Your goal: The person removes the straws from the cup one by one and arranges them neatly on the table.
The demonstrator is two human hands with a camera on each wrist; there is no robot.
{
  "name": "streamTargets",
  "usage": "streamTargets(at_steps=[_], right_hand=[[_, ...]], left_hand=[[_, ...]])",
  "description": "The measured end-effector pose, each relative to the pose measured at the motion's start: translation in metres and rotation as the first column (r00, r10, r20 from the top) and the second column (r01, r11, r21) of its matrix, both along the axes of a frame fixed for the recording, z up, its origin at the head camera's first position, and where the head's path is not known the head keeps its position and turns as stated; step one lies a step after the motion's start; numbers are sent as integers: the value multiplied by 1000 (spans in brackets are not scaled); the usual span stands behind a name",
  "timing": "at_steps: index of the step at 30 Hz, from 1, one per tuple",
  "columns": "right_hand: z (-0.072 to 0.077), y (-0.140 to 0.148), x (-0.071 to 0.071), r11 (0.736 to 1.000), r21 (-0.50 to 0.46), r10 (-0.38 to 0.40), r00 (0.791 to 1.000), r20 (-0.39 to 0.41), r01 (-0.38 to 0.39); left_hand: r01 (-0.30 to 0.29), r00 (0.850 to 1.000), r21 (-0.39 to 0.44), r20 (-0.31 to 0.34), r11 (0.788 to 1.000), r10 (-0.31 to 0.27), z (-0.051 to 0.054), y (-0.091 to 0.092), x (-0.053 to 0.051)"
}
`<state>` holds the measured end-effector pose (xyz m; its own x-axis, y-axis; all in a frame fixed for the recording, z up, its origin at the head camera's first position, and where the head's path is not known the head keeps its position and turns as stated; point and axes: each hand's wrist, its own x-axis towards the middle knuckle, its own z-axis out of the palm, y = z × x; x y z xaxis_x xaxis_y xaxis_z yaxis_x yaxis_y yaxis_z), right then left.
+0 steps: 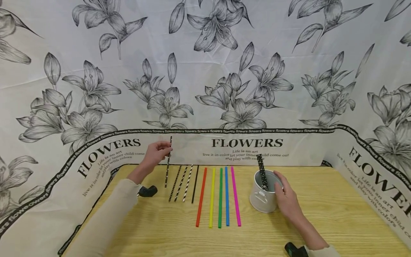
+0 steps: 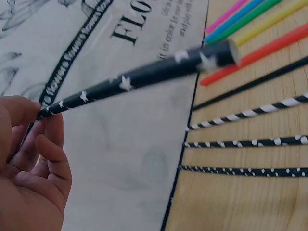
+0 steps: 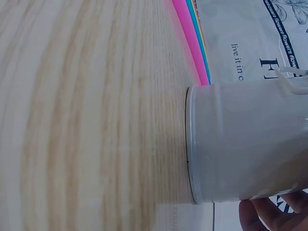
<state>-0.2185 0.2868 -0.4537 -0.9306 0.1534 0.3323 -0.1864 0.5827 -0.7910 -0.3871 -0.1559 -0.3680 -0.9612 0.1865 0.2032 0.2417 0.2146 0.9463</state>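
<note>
My left hand pinches a black paper straw with white stars between thumb and fingertips, holding it up near the back edge of the table. To its right, several black or black-and-white straws lie side by side, some dotted, one striped and one plain black. At the right, my right hand holds the side of a small white metal bucket standing upright on the table. Out of the bucket leans a black piece with white marks, wider than one straw; its exact kind is unclear.
Red, yellow, green, blue and pink straws lie in a row between the dark straws and the bucket. The wooden table is bordered at the back and sides by a flower-printed cloth. Dark devices sit at both wrists.
</note>
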Motion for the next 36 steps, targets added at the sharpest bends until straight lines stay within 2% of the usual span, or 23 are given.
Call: streamTargets(at_steps=[4,8,19,24,28,36], right_hand=[[1,-1,0,1000,-3,-3,1000,5,3],[2,-1,1,1000,-3,-12,1000,4,12],[-1,0,0,1000,-7,-6,1000,-6,6],[-1,0,0,1000,-6,-2,1000,-2,2],[-1,0,1,1000,-4,-1,1000,-3,1],[-2,1,0,1000,-5,-1,1000,-5,1]], left_hand=[[-8,998,-49,56,999,11,-15,-6,-7],[-15,996,-72,84,997,21,-32,-10,-14],[-23,995,-112,91,993,33,-74,-16,-27],[-44,994,-158,93,986,59,-81,-13,-25],[-33,995,-190,89,981,51,-87,-11,-27],[3,986,-196,163,981,30,-96,-11,-30]])
